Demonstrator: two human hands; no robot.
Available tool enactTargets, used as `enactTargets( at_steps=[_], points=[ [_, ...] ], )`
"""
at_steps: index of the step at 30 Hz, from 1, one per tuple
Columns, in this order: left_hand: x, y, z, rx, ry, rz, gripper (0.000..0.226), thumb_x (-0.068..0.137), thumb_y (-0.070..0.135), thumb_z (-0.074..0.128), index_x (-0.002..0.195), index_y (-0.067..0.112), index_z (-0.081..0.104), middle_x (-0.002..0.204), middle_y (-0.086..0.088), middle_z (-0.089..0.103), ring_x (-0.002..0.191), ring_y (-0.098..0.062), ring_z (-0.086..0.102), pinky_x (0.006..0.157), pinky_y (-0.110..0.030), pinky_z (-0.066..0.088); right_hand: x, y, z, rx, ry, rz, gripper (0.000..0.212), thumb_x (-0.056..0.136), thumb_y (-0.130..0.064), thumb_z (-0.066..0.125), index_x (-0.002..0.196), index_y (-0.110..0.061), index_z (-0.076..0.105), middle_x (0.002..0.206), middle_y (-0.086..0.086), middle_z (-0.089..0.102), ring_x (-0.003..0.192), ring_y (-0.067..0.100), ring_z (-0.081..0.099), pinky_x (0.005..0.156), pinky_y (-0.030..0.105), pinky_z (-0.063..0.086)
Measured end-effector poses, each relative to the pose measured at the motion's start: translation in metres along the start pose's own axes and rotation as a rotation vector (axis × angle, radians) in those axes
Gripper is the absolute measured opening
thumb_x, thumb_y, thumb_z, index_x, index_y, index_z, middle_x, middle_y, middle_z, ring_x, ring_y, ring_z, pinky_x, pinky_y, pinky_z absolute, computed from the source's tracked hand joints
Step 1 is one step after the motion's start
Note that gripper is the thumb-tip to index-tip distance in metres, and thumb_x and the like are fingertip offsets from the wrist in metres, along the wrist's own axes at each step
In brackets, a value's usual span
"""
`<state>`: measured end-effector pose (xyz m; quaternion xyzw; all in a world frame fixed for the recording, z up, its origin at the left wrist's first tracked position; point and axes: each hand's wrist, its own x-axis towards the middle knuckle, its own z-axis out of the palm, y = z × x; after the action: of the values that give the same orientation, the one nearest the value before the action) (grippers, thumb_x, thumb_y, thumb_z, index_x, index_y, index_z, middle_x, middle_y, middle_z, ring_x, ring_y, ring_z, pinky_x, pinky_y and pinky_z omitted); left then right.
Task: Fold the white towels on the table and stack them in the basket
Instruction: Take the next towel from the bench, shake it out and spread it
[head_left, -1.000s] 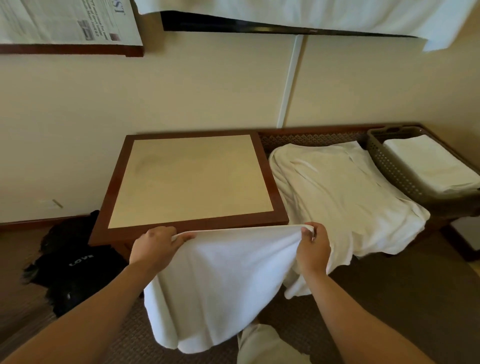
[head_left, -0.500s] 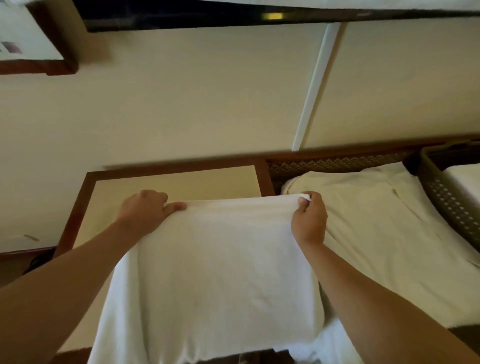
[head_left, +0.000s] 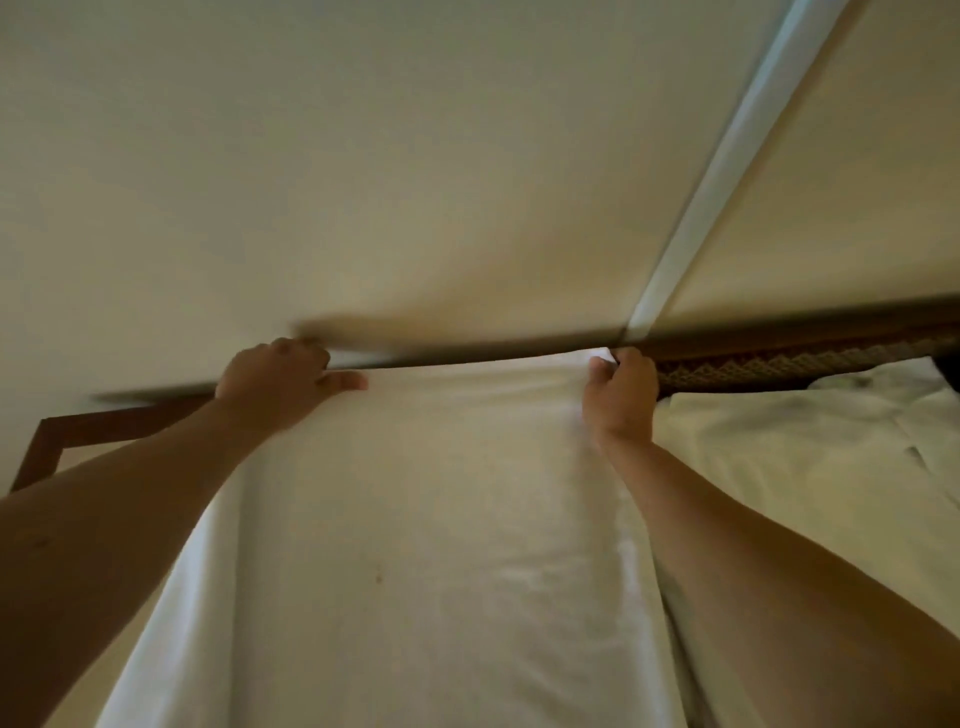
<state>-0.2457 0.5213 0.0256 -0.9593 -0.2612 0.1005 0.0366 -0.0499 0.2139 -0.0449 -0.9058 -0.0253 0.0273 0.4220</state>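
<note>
Gripping white towel (head_left: 415, 519) far corners, left hand (head_left: 275, 379), right hand (head_left: 621, 400)

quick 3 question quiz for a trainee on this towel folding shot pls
1. True or false: both hands grip the far edge of the spread white towel.
2. Which hand is nearer the white wall strip? A) left hand B) right hand
3. What lies right of the spread towel?

Key:
1. True
2. B
3. A crumpled pile of white cloth
</note>
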Motion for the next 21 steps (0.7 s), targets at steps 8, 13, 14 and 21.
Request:
enactTargets(
  at_steps=[8,13,14,21],
  points=[
    [0.012,0.006,0.021,-0.205,-0.104,-0.120,0.072,0.082,0.086,0.045,0.115,0.027,0.070,0.112,-0.008,0.070,0.105,-0.034,0.064,0.083,-0.040,0.049,0.014,-0.003,0.005,0.077,0.028,0.132,0.022,0.096,-0.026,0.058,0.107,-0.008,0.061,0.114,0.015,0.062,0.107,0.036,0.060,0.092,0.044,0.049],
    [0.004,-0.024,0.023,-0.592,-0.205,-0.195,0.050,0.088,0.071,0.058,0.073,0.024,0.063,0.076,0.004,0.062,0.084,-0.022,0.060,0.074,-0.033,0.045,-0.014,-0.036,0.013,-0.389,0.143,0.023,0.045,0.090,-0.027,0.061,0.130,-0.012,0.047,0.140,0.021,0.043,0.128,0.044,0.042,0.099,0.057,0.038],
    [-0.002,-0.033,0.024,-0.698,-0.201,-0.224,0.051,0.090,0.067,0.061,0.070,0.020,0.064,0.071,0.002,0.063,0.076,-0.020,0.060,0.071,-0.032,0.046,-0.033,-0.048,0.022,-0.390,0.126,-0.125,0.047,0.088,-0.027,0.063,0.131,-0.015,0.048,0.142,0.019,0.042,0.130,0.042,0.040,0.099,0.057,0.038],
    [-0.046,-0.085,0.025,-1.499,-0.416,-0.227,0.060,0.076,0.044,0.085,0.119,0.003,0.072,0.119,-0.018,0.072,0.112,-0.031,0.068,0.101,-0.044,0.054,-0.179,-0.123,0.122,-0.504,-0.745,-0.672,0.054,0.107,-0.046,0.022,0.159,-0.032,0.026,0.172,-0.004,0.004,0.158,0.023,-0.002,0.125,0.056,0.003]
  ],
)
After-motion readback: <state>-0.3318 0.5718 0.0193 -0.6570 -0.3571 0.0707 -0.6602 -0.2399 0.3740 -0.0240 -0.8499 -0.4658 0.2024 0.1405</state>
